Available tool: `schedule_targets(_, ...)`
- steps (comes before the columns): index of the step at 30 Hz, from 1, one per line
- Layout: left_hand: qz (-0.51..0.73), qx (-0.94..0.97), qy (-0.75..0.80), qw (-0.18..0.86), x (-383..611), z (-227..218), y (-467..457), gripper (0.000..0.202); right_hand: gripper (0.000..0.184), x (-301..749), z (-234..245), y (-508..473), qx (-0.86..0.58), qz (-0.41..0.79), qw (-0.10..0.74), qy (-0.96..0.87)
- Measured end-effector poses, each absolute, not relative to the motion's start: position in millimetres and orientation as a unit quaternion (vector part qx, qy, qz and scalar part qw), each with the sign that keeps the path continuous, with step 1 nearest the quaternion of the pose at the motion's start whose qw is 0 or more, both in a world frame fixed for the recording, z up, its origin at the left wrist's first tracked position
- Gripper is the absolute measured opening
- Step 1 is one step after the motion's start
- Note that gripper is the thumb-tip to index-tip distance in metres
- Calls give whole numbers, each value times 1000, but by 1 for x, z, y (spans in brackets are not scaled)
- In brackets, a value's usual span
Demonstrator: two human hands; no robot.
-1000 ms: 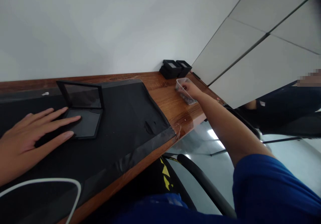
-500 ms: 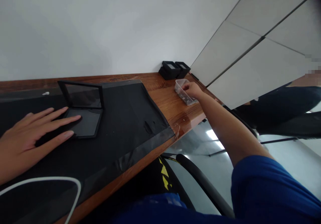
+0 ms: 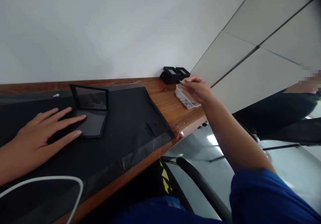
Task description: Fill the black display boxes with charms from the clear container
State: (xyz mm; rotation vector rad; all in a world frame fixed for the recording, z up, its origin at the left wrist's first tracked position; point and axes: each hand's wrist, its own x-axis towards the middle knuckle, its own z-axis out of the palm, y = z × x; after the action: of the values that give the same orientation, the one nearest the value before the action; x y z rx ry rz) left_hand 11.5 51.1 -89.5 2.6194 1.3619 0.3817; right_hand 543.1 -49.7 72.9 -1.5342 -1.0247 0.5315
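On the left, an open black hinged case [image 3: 93,123] lies on a black mat [image 3: 125,117], its framed clear lid [image 3: 91,97] tilted up. My left hand [image 3: 47,128] is spread beside it, with fingertips over the left side of its base. To the right stands a clear plastic tub [image 3: 184,98] with small pieces in it, too small to name. Just above the tub's rim, my right hand [image 3: 198,89] pinches a small dark piece [image 3: 180,82] between thumb and fingertips.
Two stacks of black framed boxes [image 3: 172,74] stand against the wall behind the tub. A white cable [image 3: 57,177] curves across the mat's near left. Loose strands [image 3: 178,135] lie at the table's front edge. Another person's dark-clothed leg [image 3: 271,113] shows at the right.
My right hand has come up out of the tub with a small dark piece in its fingertips. My left hand stays at the case. The view has shifted slightly.
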Motion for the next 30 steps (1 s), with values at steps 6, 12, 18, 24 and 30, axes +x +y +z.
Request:
schedule_targets(6, 162, 878, 426, 144, 17, -75, 48, 78, 30, 431, 73, -57, -432, 500, 569, -490)
schedule_targets(12, 279, 866, 393, 135, 33, -47, 33, 70, 27, 347, 36, -33, -328, 629, 518, -479)
schedule_targets(18, 355, 856, 355, 127, 38, -20, 20, 53, 33, 294, 5, 0, -333, 690, 462, -447)
schedule_targets(24, 388, 830, 351, 192, 43, -14, 14, 31, 36, 276, -9, 13, -321, 723, 431, -434)
schedule_targets(30, 383, 811, 368, 245, 45, -18, 13, 25, 31, 280, -17, 13, -299, 741, 426, -424)
